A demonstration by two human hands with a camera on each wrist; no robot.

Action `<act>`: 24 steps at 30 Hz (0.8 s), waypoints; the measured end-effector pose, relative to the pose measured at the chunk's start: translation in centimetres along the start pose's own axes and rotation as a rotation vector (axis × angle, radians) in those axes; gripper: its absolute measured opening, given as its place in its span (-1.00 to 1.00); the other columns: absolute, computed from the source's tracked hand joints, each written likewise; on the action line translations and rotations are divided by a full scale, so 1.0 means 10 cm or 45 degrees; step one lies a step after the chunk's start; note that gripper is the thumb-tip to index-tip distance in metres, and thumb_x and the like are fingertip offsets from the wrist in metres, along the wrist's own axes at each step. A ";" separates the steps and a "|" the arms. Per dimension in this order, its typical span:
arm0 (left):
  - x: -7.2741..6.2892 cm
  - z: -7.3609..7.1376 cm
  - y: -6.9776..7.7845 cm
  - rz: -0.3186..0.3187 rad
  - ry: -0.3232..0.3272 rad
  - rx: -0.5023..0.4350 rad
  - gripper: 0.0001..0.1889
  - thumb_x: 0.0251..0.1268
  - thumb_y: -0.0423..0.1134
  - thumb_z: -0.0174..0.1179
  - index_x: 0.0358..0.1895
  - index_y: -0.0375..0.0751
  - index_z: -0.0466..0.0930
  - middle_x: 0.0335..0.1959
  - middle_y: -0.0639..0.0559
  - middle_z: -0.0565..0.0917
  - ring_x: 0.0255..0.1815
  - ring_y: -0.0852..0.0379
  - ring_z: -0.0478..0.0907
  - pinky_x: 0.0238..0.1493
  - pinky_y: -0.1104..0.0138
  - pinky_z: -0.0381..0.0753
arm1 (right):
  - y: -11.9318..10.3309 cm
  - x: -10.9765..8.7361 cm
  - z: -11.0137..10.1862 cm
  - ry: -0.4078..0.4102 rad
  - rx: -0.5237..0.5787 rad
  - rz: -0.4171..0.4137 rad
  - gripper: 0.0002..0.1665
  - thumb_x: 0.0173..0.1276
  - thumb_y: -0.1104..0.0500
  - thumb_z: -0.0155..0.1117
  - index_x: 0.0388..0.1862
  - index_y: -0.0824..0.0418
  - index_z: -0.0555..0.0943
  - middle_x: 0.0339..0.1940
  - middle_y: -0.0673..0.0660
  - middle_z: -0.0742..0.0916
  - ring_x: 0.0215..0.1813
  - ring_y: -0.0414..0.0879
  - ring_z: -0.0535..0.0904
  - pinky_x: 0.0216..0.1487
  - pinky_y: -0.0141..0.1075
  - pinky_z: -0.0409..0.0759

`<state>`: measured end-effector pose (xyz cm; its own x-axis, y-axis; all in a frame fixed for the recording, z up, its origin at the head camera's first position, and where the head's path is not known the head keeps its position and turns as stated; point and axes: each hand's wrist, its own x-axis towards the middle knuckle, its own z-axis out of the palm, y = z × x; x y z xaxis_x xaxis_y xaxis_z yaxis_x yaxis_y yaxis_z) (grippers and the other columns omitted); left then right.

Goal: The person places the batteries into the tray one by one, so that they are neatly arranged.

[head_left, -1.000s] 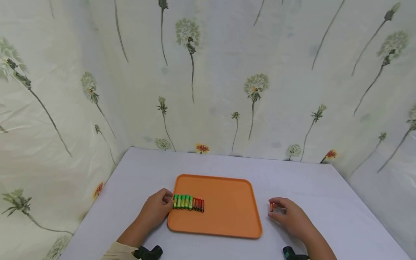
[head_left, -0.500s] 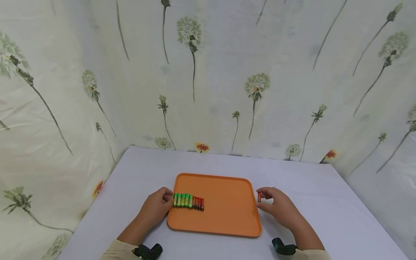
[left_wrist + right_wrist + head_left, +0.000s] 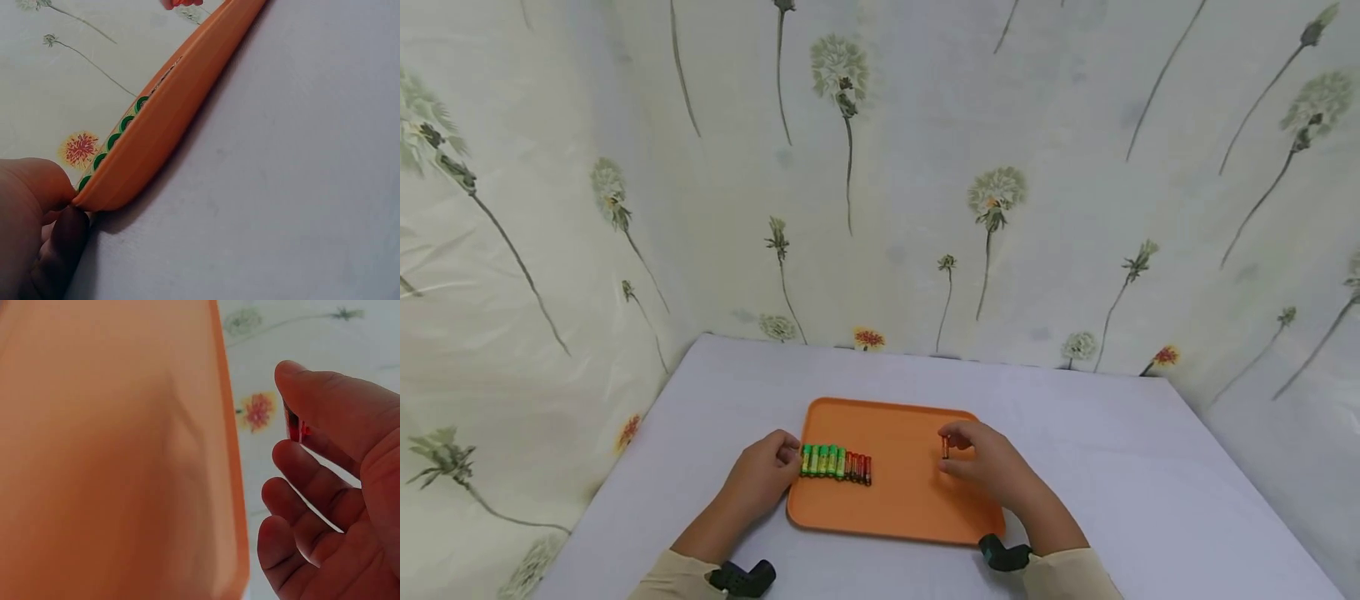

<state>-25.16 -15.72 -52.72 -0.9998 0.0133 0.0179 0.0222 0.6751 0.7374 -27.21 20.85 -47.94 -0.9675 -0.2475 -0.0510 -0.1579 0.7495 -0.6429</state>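
Observation:
My right hand point(image 3: 992, 467) pinches a small red battery point(image 3: 945, 447) between thumb and fingers, over the right part of an orange tray point(image 3: 895, 512). In the right wrist view the thumb and a finger cover much of this battery point(image 3: 292, 425). At the tray's left edge, my left hand point(image 3: 762, 477) pinches the rim, thumb against it and fingers beneath. Beside those fingers a row of several green batteries point(image 3: 823, 461) lies in the tray. Thinner red and black batteries point(image 3: 858, 468) continue the row to the right, all side by side.
A white table point(image 3: 1075, 433) surrounds the tray. Its back edge meets a hanging sheet point(image 3: 895, 167) with dandelion prints. A black wrist camera point(image 3: 1003, 553) on the right arm overlaps the tray's front right corner in the head view.
My right hand has carried the red battery leftward, from the table at the right to over the tray. The left hand keeps its hold on the rim, and the row lies as before.

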 end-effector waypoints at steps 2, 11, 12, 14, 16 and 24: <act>0.00 0.00 0.00 0.007 0.001 -0.002 -0.81 0.41 -0.22 0.22 0.00 -0.12 0.64 -0.33 0.13 0.61 -0.32 0.19 0.51 -0.25 0.27 0.54 | -0.07 0.04 0.06 -0.011 0.017 -0.015 -0.46 0.31 0.06 0.56 0.25 0.06 0.65 0.09 -0.05 0.71 0.21 -0.03 0.59 0.28 0.05 0.57; 0.00 0.01 -0.01 -0.006 0.012 -0.002 -0.83 0.40 -0.21 0.22 -0.02 -0.10 0.64 -0.34 0.14 0.60 -0.33 0.19 0.51 -0.26 0.28 0.53 | -0.35 0.18 0.29 -0.100 0.028 -0.087 -0.46 0.29 0.09 0.57 0.24 0.10 0.66 0.09 -0.07 0.73 0.15 -0.06 0.60 0.25 0.00 0.59; 0.00 0.00 0.00 -0.004 0.015 0.001 -0.83 0.40 -0.22 0.23 -0.02 -0.11 0.64 -0.34 0.14 0.60 -0.33 0.19 0.51 -0.26 0.28 0.53 | -0.38 0.20 0.32 -0.110 0.020 -0.096 -0.46 0.29 0.08 0.57 0.23 0.10 0.66 0.09 -0.07 0.73 0.14 -0.07 0.61 0.24 0.00 0.59; 0.00 -0.01 0.00 0.001 0.017 0.001 -0.83 0.40 -0.22 0.23 -0.02 -0.11 0.64 -0.34 0.13 0.61 -0.33 0.19 0.51 -0.26 0.28 0.53 | -0.42 0.22 0.36 -0.131 0.013 -0.108 -0.47 0.30 0.05 0.57 0.23 0.09 0.66 0.08 -0.08 0.73 0.13 -0.08 0.60 0.21 -0.01 0.59; -0.01 -0.02 0.01 0.009 0.015 0.000 -0.82 0.40 -0.23 0.22 -0.01 -0.12 0.64 -0.34 0.13 0.61 -0.33 0.19 0.50 -0.26 0.28 0.53 | -0.46 0.24 0.40 -0.154 0.005 -0.121 -0.48 0.30 0.03 0.57 0.21 0.07 0.67 0.06 -0.09 0.73 0.10 -0.09 0.60 0.18 -0.03 0.60; -0.01 -0.03 0.01 0.012 -0.001 -0.005 -0.82 0.40 -0.24 0.22 0.00 -0.14 0.63 -0.34 0.12 0.60 -0.33 0.19 0.49 -0.26 0.28 0.53 | -0.52 0.26 0.53 -0.241 0.009 -0.103 -0.55 0.29 0.03 0.57 0.13 0.02 0.68 -0.03 -0.10 0.72 0.01 -0.10 0.59 0.13 -0.06 0.61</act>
<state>-25.02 -15.87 -52.46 -0.9995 0.0202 0.0246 0.0318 0.6719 0.7399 -27.82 13.04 -48.78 -0.8975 -0.4180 -0.1410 -0.2316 0.7186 -0.6558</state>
